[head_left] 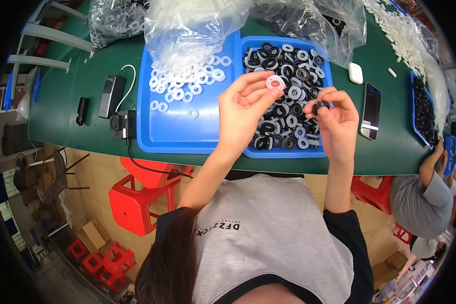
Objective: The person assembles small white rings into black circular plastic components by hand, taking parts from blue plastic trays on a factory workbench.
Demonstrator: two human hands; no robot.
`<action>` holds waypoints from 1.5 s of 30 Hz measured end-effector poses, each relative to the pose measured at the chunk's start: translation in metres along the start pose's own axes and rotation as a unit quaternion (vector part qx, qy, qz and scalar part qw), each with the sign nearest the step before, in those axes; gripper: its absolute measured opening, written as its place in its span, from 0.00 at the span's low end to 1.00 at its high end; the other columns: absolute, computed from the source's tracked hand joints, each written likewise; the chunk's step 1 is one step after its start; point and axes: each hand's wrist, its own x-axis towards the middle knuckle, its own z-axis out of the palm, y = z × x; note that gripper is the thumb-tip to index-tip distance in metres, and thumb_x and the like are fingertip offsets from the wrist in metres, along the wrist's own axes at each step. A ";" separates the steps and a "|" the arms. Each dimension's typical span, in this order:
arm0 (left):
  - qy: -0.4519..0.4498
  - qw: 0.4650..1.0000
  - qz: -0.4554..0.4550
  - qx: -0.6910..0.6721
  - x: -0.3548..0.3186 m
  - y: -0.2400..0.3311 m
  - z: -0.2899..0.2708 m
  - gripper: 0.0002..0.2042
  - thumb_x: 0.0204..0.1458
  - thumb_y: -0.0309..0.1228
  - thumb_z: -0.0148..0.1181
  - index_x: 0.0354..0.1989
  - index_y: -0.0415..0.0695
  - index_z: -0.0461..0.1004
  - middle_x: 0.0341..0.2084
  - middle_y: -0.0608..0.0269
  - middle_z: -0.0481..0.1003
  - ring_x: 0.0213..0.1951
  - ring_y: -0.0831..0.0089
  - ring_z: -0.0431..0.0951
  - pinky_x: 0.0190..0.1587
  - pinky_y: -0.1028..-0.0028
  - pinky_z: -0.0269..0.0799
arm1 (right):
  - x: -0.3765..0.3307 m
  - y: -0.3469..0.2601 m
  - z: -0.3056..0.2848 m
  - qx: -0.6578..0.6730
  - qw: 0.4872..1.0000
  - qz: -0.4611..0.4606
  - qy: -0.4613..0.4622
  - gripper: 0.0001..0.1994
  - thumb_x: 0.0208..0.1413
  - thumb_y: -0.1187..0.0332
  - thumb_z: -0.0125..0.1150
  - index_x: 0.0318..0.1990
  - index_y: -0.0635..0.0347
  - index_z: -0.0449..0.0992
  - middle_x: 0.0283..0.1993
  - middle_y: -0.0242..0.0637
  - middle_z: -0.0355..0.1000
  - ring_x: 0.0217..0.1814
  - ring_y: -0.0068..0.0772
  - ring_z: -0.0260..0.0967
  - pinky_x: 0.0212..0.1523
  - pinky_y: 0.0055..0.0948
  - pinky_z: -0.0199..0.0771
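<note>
A green table (83, 133) is stretching across the view, carrying two blue trays side by side. The left tray (175, 134) is holding loose white rings (185, 73), with a clear plastic bag (197, 23) lying over its far end. The right tray (289, 154) is holding a heap of mixed black and white rings (291, 120). Above it, the left hand (243, 109) and right hand (338, 121) are hovering apart, both pinching narrowly. To their right, a dark phone (371, 109) is lying on the table, a small white case (355, 73) sitting just beyond it. The left thumb and fingers are gripping one white ring (281, 82); the right ones are gripping a small black ring (317, 106).
</note>
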 end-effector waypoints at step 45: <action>-0.203 0.846 0.246 0.428 0.021 0.024 -0.031 0.09 0.50 0.22 0.59 0.41 0.40 0.78 0.40 0.54 0.77 0.45 0.62 0.76 0.48 0.69 0.71 | 0.152 -0.019 -0.156 -0.726 0.674 -0.104 0.087 0.10 0.56 0.73 0.54 0.44 0.63 0.76 0.35 0.44 0.77 0.36 0.34 0.75 0.39 0.28 0.74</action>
